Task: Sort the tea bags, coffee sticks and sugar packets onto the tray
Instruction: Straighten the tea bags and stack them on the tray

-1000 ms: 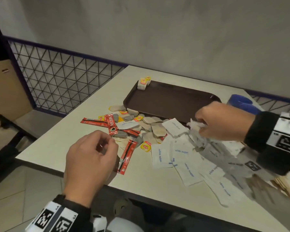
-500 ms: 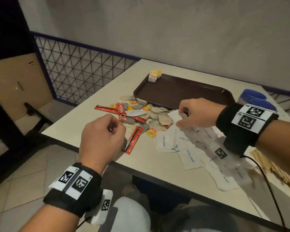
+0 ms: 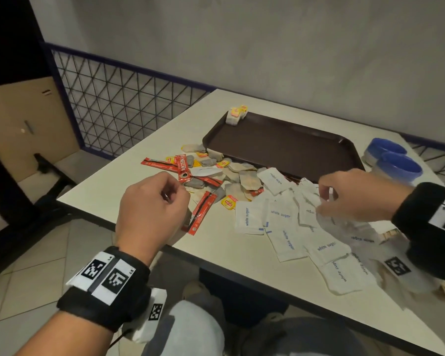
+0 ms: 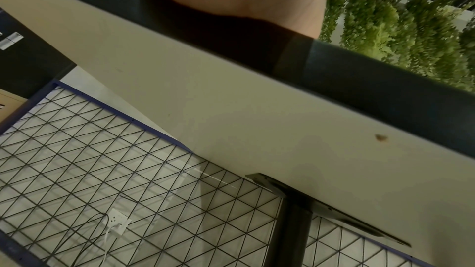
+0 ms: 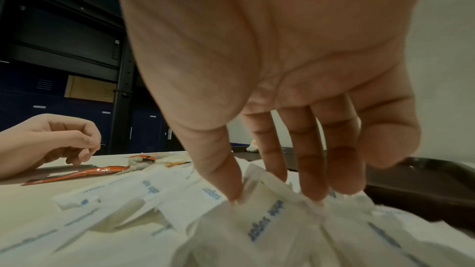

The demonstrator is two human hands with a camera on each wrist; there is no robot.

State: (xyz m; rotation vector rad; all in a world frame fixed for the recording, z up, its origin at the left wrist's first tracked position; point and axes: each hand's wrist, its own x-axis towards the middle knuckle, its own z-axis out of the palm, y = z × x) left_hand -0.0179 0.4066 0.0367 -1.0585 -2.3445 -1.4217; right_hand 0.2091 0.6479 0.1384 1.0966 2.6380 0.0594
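The grip of the right hand [image 3: 355, 196] seems to pinch a sugar packet [image 5: 267, 196] meant for the tray [image 3: 280, 147], while the left hand [image 3: 149, 209] rests loosely curled, empty.

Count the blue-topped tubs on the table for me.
2. One blue-topped tub stands right of the tray, at the far edge of the table; the second tub sits just in front of it. More could lie beyond the frame's right side.

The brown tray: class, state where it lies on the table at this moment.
In the head view, the brown tray lies at the far side of the table, just beyond the sugar packets, with blue-lidded tubs to its right.
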